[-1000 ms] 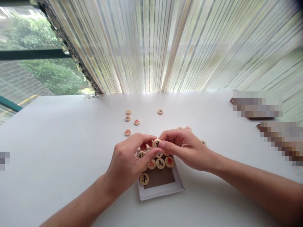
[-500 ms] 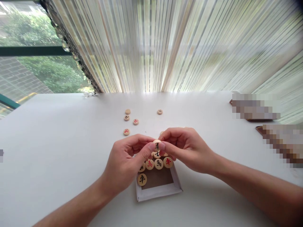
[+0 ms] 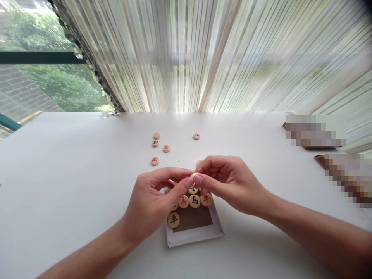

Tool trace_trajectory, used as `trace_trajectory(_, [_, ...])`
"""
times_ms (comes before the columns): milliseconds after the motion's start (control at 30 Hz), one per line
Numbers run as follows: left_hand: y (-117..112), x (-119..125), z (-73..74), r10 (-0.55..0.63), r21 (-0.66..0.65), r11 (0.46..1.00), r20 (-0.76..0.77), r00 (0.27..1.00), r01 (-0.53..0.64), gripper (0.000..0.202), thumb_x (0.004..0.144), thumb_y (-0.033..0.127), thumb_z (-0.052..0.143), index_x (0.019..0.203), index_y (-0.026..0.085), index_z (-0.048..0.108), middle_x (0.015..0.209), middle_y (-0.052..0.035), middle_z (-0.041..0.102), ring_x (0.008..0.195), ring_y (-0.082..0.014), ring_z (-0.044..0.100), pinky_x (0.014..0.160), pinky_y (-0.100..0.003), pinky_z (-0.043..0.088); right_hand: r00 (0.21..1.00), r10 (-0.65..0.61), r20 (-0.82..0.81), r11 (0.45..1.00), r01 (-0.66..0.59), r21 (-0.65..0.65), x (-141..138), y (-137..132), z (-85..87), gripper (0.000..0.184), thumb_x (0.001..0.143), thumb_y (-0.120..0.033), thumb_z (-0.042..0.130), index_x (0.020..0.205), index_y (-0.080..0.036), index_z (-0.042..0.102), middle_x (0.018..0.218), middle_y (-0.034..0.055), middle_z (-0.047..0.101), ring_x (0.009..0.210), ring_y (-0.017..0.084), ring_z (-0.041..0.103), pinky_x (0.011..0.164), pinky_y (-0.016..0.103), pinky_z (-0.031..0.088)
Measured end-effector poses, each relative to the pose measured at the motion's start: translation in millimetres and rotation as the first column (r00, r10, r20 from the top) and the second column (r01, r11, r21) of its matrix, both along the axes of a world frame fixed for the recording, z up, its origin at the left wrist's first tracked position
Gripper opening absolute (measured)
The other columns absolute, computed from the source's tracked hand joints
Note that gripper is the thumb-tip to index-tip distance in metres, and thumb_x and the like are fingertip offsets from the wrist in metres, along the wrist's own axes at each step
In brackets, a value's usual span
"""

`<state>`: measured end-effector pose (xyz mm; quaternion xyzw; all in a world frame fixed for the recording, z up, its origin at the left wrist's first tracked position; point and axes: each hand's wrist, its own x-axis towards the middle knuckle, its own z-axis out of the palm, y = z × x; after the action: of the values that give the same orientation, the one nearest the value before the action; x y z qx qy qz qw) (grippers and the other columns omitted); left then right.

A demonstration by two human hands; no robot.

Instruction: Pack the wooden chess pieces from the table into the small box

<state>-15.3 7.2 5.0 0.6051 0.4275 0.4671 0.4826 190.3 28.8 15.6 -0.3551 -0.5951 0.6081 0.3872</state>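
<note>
Between the fingertips of my left hand and my right hand is a round wooden Chinese chess piece, mostly hidden by the thumbs. Both hands pinch it above a shallow white box with a brown bottom. Chess pieces lie face up in rows inside: a red-marked one, a black-marked one and another red one sit side by side. A single black-marked piece lies at the left in the nearer row. My hands cover part of the box's far rows.
Loose chess pieces lie beyond the box on the white table: a red one, another red one, a black one and a blank-faced one. Farther right is another piece. Two blurred brown-edged objects stand at the right. A string curtain hangs behind.
The held piece has been turned, so its black character no longer shows. Both hands stay in nearly the same place over the box.
</note>
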Motion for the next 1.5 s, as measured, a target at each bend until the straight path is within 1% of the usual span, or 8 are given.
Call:
trace_trajectory(200, [1, 0, 4.4, -0.047, -0.021, 0.999, 0.056, 0.997, 0.049, 0.017, 0.096, 0.026, 0.079, 0.111, 0.026, 0.087, 0.094, -0.0021, 0.086, 0.082, -0.0149, 0.081, 0.071, -0.017, 0.064, 0.995, 0.05, -0.087, 0.991, -0.06, -0.119, 0, 3, 3.2, 0.03, 0.084, -0.039, 0.092, 0.083, -0.014, 0.076, 0.065, 0.0013, 0.07, 0.057, 0.011, 0.064, 0.05, 0.019, 0.046])
trace_trajectory(367, [5, 1, 4.5, -0.064, -0.124, 0.988, 0.203, 0.977, 0.091, 0.019, 0.094, 0.024, 0.081, 0.112, 0.019, 0.086, 0.091, -0.0058, 0.086, 0.078, -0.0171, 0.082, 0.074, -0.021, 0.068, 0.985, 0.083, -0.149, 0.972, -0.113, -0.208, 2, 6, 1.7, 0.029, 0.084, -0.039, 0.092, 0.088, -0.013, 0.079, 0.069, 0.003, 0.073, 0.058, 0.012, 0.069, 0.049, 0.019, 0.048])
trace_trajectory(567, [5, -1, 0.9, -0.076, -0.18, 0.974, 0.31, 0.948, 0.137, 0.027, 0.091, 0.021, 0.085, 0.118, 0.021, 0.083, 0.089, -0.005, 0.086, 0.078, -0.0155, 0.082, 0.072, -0.019, 0.068, 0.965, 0.135, -0.223, 0.934, -0.199, -0.296, 5, 9, 0.1, 0.026, 0.087, -0.035, 0.09, 0.1, -0.014, 0.082, 0.074, 0.0044, 0.076, 0.064, 0.012, 0.072, 0.052, 0.017, 0.052])
trace_trajectory(733, [5, -1, 3.2, -0.073, -0.196, 0.97, 0.32, 0.945, 0.141, 0.034, 0.082, 0.018, 0.093, 0.114, 0.022, 0.085, 0.085, -0.0028, 0.085, 0.073, -0.0139, 0.081, 0.072, -0.018, 0.067, 0.967, 0.122, -0.222, 0.923, -0.193, -0.333, 6, 10, 1.0, 0.031, 0.079, -0.033, 0.096, 0.099, -0.012, 0.083, 0.072, 0.0039, 0.075, 0.063, 0.013, 0.071, 0.052, 0.019, 0.053])
trace_trajectory(933, [6, -1, 6.0, -0.069, -0.188, 0.975, 0.269, 0.961, 0.122, 0.031, 0.082, 0.022, 0.093, 0.112, 0.019, 0.086, 0.082, -0.0049, 0.085, 0.07, -0.018, 0.082, 0.071, -0.023, 0.07, 0.975, 0.12, -0.189, 0.927, -0.178, -0.331, 5, 9, 1.3, 0.033, 0.077, -0.033, 0.097, 0.098, -0.012, 0.081, 0.071, 0.0031, 0.074, 0.061, 0.013, 0.07, 0.052, 0.02, 0.053])
trace_trajectory(1167, [0, 0, 2.3, -0.037, -0.102, 0.994, 0.134, 0.99, 0.051, 0.028, 0.086, 0.018, 0.087, 0.114, 0.02, 0.086, 0.082, -0.0043, 0.085, 0.063, -0.0173, 0.08, 0.06, -0.022, 0.068, 0.989, 0.088, -0.116, 0.936, -0.122, -0.331, 3, 8, 0.7, 0.037, 0.071, -0.032, 0.1, 0.087, -0.014, 0.074, 0.066, 0.0013, 0.072, 0.056, 0.012, 0.065, 0.049, 0.019, 0.049])
trace_trajectory(1333, [-4, 2, -1.5, -0.067, 0.041, 0.997, 0.006, 0.998, 0.067, 0.033, 0.089, 0.011, 0.081, 0.119, 0.024, 0.085, 0.085, -0.0014, 0.085, 0.066, -0.0138, 0.079, 0.067, -0.018, 0.068, 0.998, 0.057, -0.037, 0.942, -0.066, -0.33, 0, 6, 1.8, 0.042, 0.062, -0.033, 0.104, 0.075, -0.015, 0.068, 0.056, -0.0028, 0.065, 0.049, 0.009, 0.057, 0.044, 0.017, 0.041])
trace_trajectory(1500, [-5, 1, -5.6, -0.03, 0.257, 0.964, -0.143, 0.989, 0.066, 0.04, 0.088, 0.008, 0.082, 0.123, 0.026, 0.083, 0.101, -0.0018, 0.086, 0.077, -0.0134, 0.081, 0.078, -0.019, 0.067, 0.997, 0.078, -0.011, 0.963, -0.078, -0.258, -1, 4, 1.4, 0.04, 0.07, -0.039, 0.1, 0.069, -0.014, 0.068, 0.056, -0.002, 0.063, 0.049, 0.008, 0.055, 0.045, 0.018, 0.041])
